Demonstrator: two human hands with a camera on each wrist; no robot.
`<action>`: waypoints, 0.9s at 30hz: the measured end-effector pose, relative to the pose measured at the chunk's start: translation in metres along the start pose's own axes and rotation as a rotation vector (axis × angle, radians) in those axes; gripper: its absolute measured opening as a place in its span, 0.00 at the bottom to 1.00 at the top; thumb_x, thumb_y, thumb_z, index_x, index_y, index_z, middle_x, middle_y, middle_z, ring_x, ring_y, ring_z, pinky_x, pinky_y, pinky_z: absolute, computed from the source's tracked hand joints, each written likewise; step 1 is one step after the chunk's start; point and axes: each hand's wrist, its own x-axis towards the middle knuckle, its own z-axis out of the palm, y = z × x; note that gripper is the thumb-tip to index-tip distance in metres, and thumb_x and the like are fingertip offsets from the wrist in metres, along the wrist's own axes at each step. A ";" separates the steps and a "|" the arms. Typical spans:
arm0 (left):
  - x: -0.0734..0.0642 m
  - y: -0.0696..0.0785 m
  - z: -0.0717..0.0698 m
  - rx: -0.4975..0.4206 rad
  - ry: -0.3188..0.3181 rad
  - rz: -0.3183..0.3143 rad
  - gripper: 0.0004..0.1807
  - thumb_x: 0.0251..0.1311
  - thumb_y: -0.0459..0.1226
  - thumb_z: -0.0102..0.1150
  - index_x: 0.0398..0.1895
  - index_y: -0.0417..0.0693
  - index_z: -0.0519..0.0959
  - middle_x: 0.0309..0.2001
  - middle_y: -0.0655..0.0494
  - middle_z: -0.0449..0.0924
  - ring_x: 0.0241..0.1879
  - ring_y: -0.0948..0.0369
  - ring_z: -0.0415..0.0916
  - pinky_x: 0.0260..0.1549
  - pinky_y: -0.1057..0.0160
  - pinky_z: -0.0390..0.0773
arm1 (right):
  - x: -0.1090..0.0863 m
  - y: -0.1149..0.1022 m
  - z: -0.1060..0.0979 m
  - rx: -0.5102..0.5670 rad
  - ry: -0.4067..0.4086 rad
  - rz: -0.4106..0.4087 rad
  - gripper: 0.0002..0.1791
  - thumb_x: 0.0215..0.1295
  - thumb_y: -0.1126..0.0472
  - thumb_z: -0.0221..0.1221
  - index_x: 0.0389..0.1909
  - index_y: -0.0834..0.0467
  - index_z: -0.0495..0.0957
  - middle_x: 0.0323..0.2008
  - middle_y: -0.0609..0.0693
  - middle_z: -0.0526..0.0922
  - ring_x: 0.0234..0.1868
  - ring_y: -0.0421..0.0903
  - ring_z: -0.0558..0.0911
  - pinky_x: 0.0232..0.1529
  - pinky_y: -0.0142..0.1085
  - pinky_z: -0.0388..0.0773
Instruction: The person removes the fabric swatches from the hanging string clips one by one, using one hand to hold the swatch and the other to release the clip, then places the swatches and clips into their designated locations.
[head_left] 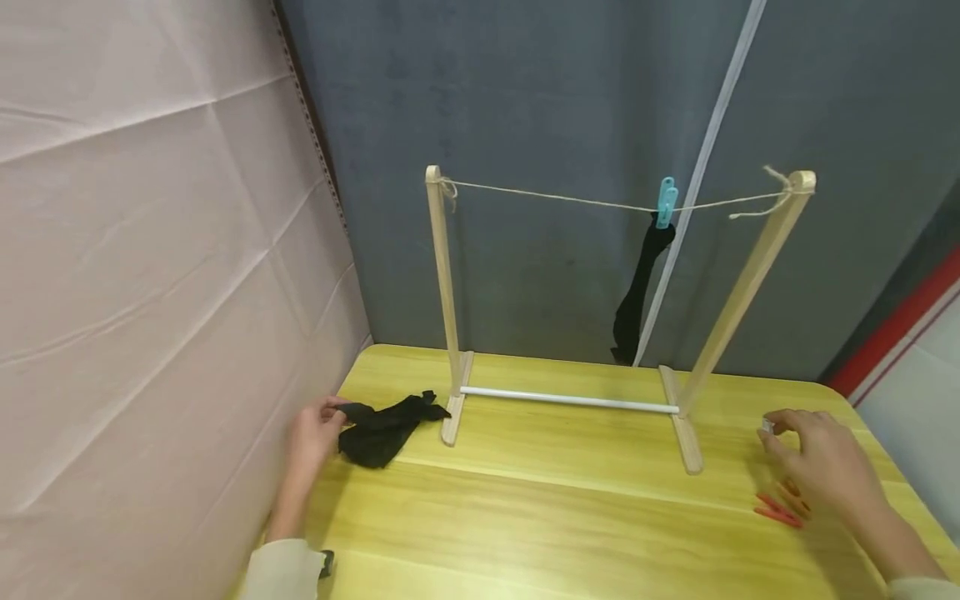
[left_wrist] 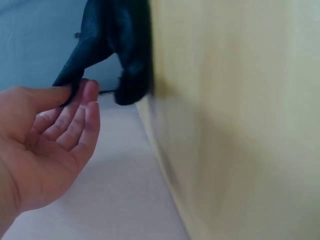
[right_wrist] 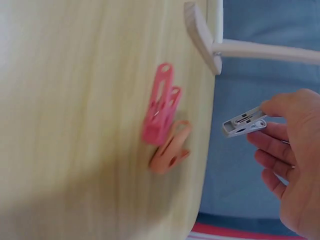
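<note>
My left hand [head_left: 313,435] pinches one end of a black sock [head_left: 386,429] between thumb and fingers at the table's left side. In the left wrist view the sock [left_wrist: 132,50] droops from the fingertips beside the tabletop. Over the right end of the table, my right hand [head_left: 821,454] grips a grey clothespin [right_wrist: 245,121] by its handle end. A pink clothespin [right_wrist: 159,107] and an orange clothespin [right_wrist: 171,150] lie side by side on the table below that hand. Another black sock [head_left: 637,292] hangs from the line, clipped by a blue clothespin [head_left: 666,202].
A wooden stand with a left post [head_left: 444,283] and a right post [head_left: 750,283] holds a string [head_left: 555,197] between them. A white rod [head_left: 570,400] joins its feet on the yellow wooden table [head_left: 555,517]. Pale fabric [head_left: 150,275] borders the left, a grey partition [head_left: 540,100] the back.
</note>
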 end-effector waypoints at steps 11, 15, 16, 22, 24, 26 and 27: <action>-0.008 -0.023 0.002 0.384 -0.149 0.116 0.07 0.66 0.30 0.64 0.43 0.37 0.87 0.36 0.42 0.89 0.34 0.49 0.85 0.35 0.49 0.84 | -0.020 0.037 0.002 -0.026 -0.232 0.106 0.24 0.77 0.47 0.61 0.52 0.67 0.84 0.40 0.56 0.89 0.45 0.66 0.82 0.38 0.59 0.80; -0.008 -0.021 0.003 0.420 -0.181 0.113 0.07 0.66 0.30 0.64 0.43 0.36 0.87 0.39 0.39 0.89 0.37 0.46 0.86 0.38 0.45 0.85 | -0.023 0.043 0.004 -0.022 -0.277 0.140 0.25 0.79 0.45 0.59 0.53 0.67 0.83 0.41 0.57 0.89 0.44 0.65 0.83 0.36 0.56 0.81; -0.009 -0.020 0.003 0.429 -0.182 0.113 0.07 0.66 0.30 0.65 0.42 0.35 0.87 0.40 0.38 0.89 0.38 0.45 0.86 0.39 0.44 0.85 | -0.024 0.044 0.004 -0.016 -0.291 0.146 0.26 0.79 0.45 0.58 0.53 0.66 0.83 0.42 0.57 0.89 0.44 0.64 0.84 0.36 0.55 0.82; -0.018 -0.017 -0.001 0.448 -0.191 0.082 0.14 0.63 0.33 0.69 0.49 0.33 0.85 0.48 0.32 0.88 0.48 0.34 0.84 0.48 0.38 0.83 | -0.028 0.046 0.013 0.004 -0.300 0.128 0.23 0.81 0.46 0.56 0.48 0.63 0.85 0.36 0.52 0.89 0.36 0.50 0.85 0.34 0.52 0.83; -0.020 -0.016 -0.002 0.426 -0.201 0.071 0.20 0.64 0.34 0.71 0.56 0.31 0.82 0.54 0.30 0.86 0.53 0.33 0.83 0.53 0.36 0.82 | -0.030 0.045 0.014 -0.003 -0.292 0.124 0.21 0.81 0.47 0.57 0.47 0.63 0.85 0.34 0.49 0.88 0.35 0.47 0.84 0.34 0.51 0.83; -0.022 -0.015 -0.004 0.392 -0.213 0.071 0.27 0.64 0.36 0.71 0.63 0.30 0.78 0.60 0.29 0.82 0.57 0.32 0.81 0.56 0.35 0.81 | -0.030 0.045 0.015 -0.008 -0.298 0.130 0.21 0.81 0.47 0.57 0.46 0.63 0.85 0.32 0.48 0.87 0.34 0.45 0.83 0.33 0.49 0.83; -0.023 -0.015 -0.005 0.378 -0.219 0.070 0.30 0.65 0.36 0.71 0.66 0.30 0.75 0.63 0.29 0.80 0.58 0.32 0.81 0.58 0.34 0.80 | -0.030 0.045 0.015 -0.007 -0.301 0.133 0.22 0.81 0.47 0.57 0.46 0.64 0.84 0.33 0.49 0.88 0.34 0.46 0.83 0.32 0.50 0.83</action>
